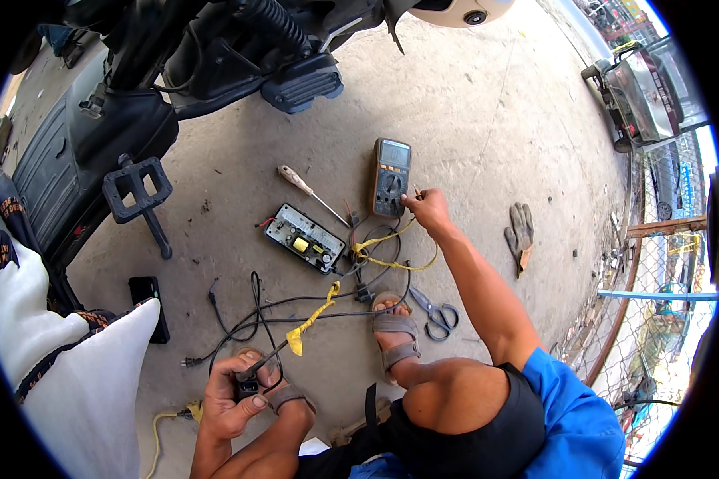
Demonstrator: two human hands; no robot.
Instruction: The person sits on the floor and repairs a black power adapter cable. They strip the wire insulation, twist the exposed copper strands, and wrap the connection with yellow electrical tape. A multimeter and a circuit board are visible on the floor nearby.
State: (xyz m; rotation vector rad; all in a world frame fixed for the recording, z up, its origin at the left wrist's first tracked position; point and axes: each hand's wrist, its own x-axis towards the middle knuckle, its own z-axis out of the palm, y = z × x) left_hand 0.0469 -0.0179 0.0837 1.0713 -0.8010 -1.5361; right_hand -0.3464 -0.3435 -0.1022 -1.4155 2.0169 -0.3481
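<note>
My left hand (233, 399) is closed around a black plug connector (248, 386) on a dark cord partly wrapped in yellow tape (295, 342). Out in front, my right hand (430, 211) has its fingers pinched together at the lower right edge of a multimeter (388, 185) lying face up. Whatever small thing those fingers hold is too small to name. Left of the meter lies an opened charger (284, 231), its circuit board and yellow transformer showing. A screwdriver (297, 180) points toward tangled black and yellow cords (371, 249).
Scissors (437, 318) lie beside my sandalled foot (395, 331). A work glove (522, 233) rests on the concrete to the right. A black phone-like slab (161, 326) and white sack (88, 375) are at left. Overhead stands a two-wheeler with a pedal (138, 190); a wire fence (615, 335) borders the right.
</note>
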